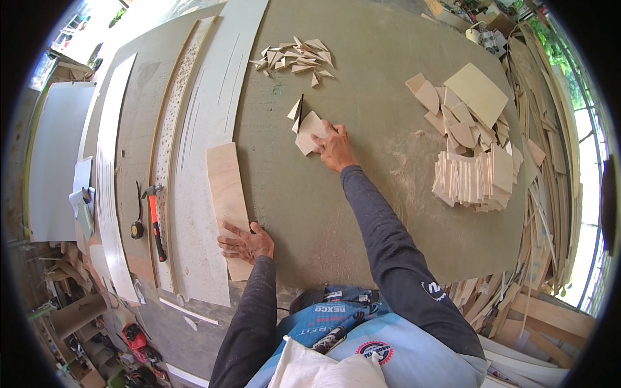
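My left hand (246, 243) lies with its fingers spread on the near end of a long plywood strip (225, 178), which rests along the edge of a white board. Farther forward, my right hand (336, 146) grips the right edge of a small angular plywood piece (310, 131) on the work table. The piece's far left corner is beside a dark, thin upright blade (299, 115). A pale triangular offcut (294, 108) stands against the other side of that blade. Whether the blade is turning cannot be told.
Small pointed offcuts (299, 55) lie heaped at the far side of the table (317, 226). To the right are a row of stacked plywood pieces (472, 176) and a larger square sheet (477, 94). On the left lie the white board (223, 84), a hammer (155, 223) and a tape measure (137, 229).
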A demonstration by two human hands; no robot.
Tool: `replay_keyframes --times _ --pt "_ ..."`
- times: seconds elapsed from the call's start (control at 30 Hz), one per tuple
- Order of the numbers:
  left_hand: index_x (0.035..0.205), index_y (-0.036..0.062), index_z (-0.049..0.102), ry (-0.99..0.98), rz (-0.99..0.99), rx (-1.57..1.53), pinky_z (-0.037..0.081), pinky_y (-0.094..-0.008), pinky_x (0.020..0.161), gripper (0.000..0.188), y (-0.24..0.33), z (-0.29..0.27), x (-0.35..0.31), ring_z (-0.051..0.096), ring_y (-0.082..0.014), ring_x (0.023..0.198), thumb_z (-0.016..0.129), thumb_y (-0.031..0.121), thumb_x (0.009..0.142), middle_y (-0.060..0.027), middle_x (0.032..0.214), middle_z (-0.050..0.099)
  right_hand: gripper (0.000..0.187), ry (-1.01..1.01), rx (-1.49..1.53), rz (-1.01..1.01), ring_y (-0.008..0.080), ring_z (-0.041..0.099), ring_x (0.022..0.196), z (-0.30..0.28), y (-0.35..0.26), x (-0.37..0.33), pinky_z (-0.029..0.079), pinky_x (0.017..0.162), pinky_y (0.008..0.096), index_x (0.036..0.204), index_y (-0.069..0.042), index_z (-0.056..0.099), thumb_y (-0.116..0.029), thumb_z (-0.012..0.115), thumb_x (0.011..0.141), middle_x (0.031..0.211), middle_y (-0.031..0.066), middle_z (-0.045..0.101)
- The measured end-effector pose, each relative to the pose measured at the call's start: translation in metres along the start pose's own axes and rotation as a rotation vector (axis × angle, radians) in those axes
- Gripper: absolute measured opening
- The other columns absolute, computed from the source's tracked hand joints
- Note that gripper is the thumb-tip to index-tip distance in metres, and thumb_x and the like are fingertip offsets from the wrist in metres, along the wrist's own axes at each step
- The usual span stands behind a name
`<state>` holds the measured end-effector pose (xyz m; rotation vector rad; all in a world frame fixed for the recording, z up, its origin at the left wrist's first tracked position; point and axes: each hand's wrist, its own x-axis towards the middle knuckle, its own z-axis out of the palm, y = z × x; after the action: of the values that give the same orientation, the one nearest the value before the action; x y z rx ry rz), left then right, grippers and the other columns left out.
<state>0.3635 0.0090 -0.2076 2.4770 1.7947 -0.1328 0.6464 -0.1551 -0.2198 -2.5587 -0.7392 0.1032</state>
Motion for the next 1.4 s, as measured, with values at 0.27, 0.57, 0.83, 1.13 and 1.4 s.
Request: replay_keyframes --times 0.27,0.57,0.83,1.13,1.4 --pt "0.165 0.0128 0.004 -0.016 -0.007 0.007 0.000 -0.0604 0.123 0.092 0.001 -0.001 0.000 0.006 -0.0468 0.154 0.056 0.048 0.097 -0.0357 0.161 0.010 0.039 -0.034 -0.050 0.059 0.0311 0.041 0.126 -0.001 -0.007 -0.001 0.034 0.112 0.0437 0.124 -0.024 0.076 -0.028 0.079 0.085 0.157 0.0135 0.043" --pt "0.165 0.0131 0.004 -0.015 -0.006 0.008 0.000 -0.0604 0.123 0.092 0.000 -0.001 0.000 0.007 -0.0467 0.154 0.055 0.048 0.097 -0.0354 0.162 0.010 0.041 0.013 -0.052 0.074 0.0334 0.040 0.126 0.006 -0.009 -0.001 0.035 0.107 0.0498 0.125 -0.023 0.076 -0.021 0.079 0.084 0.153 0.0133 0.045" --pt "0.165 0.0138 0.005 -0.022 -0.009 0.004 0.000 -0.0600 0.123 0.091 0.000 -0.002 0.001 0.007 -0.0466 0.154 0.055 0.048 0.097 -0.0355 0.162 0.010 0.039 0.015 -0.031 0.121 0.0324 0.039 0.129 0.006 -0.012 0.000 0.033 0.109 0.0510 0.124 -0.023 0.077 -0.021 0.079 0.085 0.155 0.0125 0.043" --pt "0.165 0.0140 0.006 -0.013 -0.011 -0.006 0.000 -0.0600 0.123 0.091 -0.001 0.001 0.001 0.006 -0.0460 0.154 0.055 0.047 0.097 -0.0355 0.162 0.010 0.040 0.028 -0.008 0.150 0.0314 0.038 0.129 0.007 -0.016 0.002 0.033 0.108 0.0523 0.123 -0.023 0.077 -0.020 0.081 0.083 0.154 0.0107 0.043" --pt "0.165 0.0130 0.007 0.002 -0.003 0.005 0.001 -0.0602 0.123 0.090 0.000 0.001 0.000 0.007 -0.0466 0.154 0.056 0.048 0.097 -0.0359 0.161 0.011 0.040 0.073 -0.017 0.155 0.0322 0.040 0.126 0.007 -0.017 0.002 0.034 0.105 0.0544 0.121 -0.023 0.078 -0.019 0.082 0.082 0.149 0.0094 0.046"
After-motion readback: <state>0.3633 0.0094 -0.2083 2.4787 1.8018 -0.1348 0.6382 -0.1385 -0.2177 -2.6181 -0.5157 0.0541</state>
